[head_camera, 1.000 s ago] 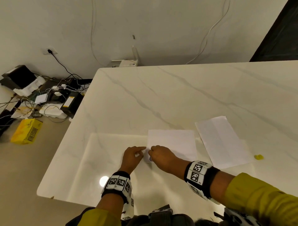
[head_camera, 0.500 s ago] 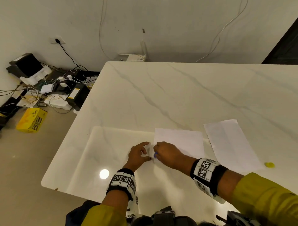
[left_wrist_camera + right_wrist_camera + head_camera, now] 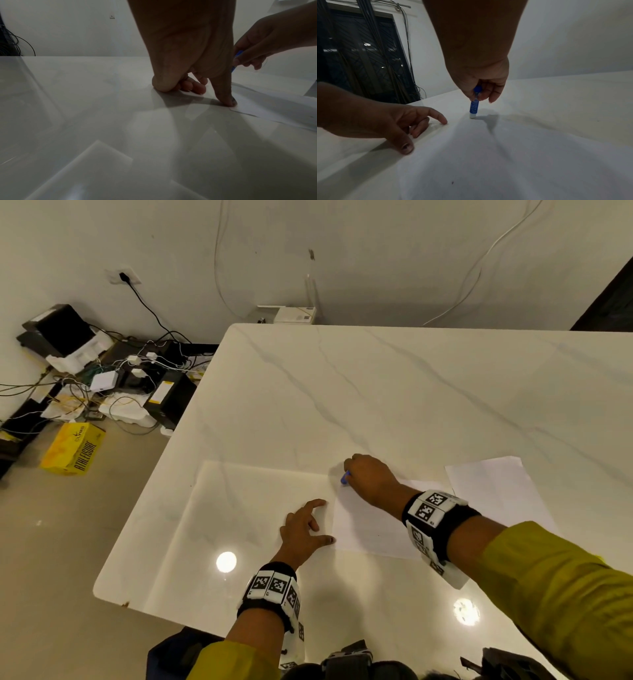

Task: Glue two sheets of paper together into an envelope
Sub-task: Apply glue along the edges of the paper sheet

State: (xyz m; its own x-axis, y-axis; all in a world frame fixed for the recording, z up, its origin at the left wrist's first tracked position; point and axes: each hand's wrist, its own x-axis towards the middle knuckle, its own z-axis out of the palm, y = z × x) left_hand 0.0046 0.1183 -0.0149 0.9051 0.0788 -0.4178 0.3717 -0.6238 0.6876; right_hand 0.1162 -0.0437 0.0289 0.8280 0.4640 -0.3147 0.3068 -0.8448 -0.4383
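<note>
A white sheet of paper (image 3: 370,525) lies flat near the front of the marble table (image 3: 376,392). My left hand (image 3: 308,527) holds down its left edge, with the thumb on the near left corner and the index finger (image 3: 322,503) stretched out further along. My right hand (image 3: 371,479) grips a blue glue stick (image 3: 344,477) and presses its tip onto the sheet's far left corner. In the right wrist view the glue stick (image 3: 474,104) stands nearly upright on the paper (image 3: 505,162). The second sheet (image 3: 493,491) lies apart to the right.
The table's left edge (image 3: 164,474) drops to a floor with a yellow box (image 3: 73,448), cables and black devices (image 3: 169,402). A white box (image 3: 294,314) stands against the wall behind the table. The far half of the table is bare marble.
My right hand has slid the glue stick along the sheet's left edge, from the near corner to the far corner. My left hand has spread its thumb and index finger along that edge.
</note>
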